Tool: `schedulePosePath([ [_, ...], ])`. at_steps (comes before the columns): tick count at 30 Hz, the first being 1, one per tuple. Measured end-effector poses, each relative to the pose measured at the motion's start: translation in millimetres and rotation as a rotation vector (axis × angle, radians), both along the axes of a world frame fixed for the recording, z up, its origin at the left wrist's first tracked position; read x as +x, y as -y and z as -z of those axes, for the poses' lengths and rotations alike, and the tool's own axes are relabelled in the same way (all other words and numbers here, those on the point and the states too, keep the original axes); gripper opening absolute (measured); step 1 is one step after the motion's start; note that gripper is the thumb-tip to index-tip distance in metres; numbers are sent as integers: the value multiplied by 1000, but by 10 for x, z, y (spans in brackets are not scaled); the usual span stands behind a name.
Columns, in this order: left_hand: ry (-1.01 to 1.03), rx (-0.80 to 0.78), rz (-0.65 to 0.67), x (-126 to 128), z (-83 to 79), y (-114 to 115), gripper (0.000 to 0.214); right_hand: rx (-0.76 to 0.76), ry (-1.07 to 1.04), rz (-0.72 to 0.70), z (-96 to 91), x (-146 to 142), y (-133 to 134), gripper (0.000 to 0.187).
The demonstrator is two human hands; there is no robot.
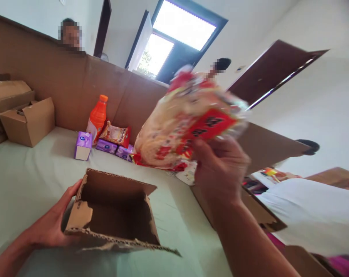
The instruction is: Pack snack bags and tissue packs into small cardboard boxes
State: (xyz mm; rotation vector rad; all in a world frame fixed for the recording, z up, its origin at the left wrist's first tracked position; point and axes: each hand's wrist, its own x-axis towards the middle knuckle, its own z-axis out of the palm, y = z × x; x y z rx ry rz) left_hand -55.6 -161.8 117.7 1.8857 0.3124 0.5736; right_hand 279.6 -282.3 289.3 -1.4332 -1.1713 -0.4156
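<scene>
My left hand (56,219) grips the left side of an open cardboard box (113,238) with torn, ragged edges. Its dark inside shows nothing lying in it. My right hand (220,165) pinches the corner of a large clear plastic food bag (163,127) with red labels and pale contents, held up to the right beyond the box. Motion blurs the bag's upper part, and what kind of food it holds is unclear. Behind the box stand an orange drink bottle (98,115), a snack packet (114,134) and purple tissue packs (83,145).
Several cardboard boxes (41,119) stand at the back left on the pale green cloth (59,169). A tall cardboard partition (67,80) runs along the back. Another open box (267,211) lies at the right, beside a person in a white shirt (310,211). Other people show beyond the partition.
</scene>
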Motion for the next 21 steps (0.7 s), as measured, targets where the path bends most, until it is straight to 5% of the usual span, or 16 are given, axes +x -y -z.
schedulePosePath([
  [3,19,-40,10,9,22,-1,120,189,-109,-59,-58,-483,247,18],
  [9,94,-72,22,6,32,-3,124,-358,442,-191,89,-879,526,33],
  [14,103,-57,50,29,20,28,121,-706,874,-177,-117,-831,703,35],
  [18,125,-76,44,57,32,35,122,-906,1008,-153,-112,-976,494,15],
  [21,131,-146,83,55,46,41,123,-1038,969,-334,133,-1129,200,6],
])
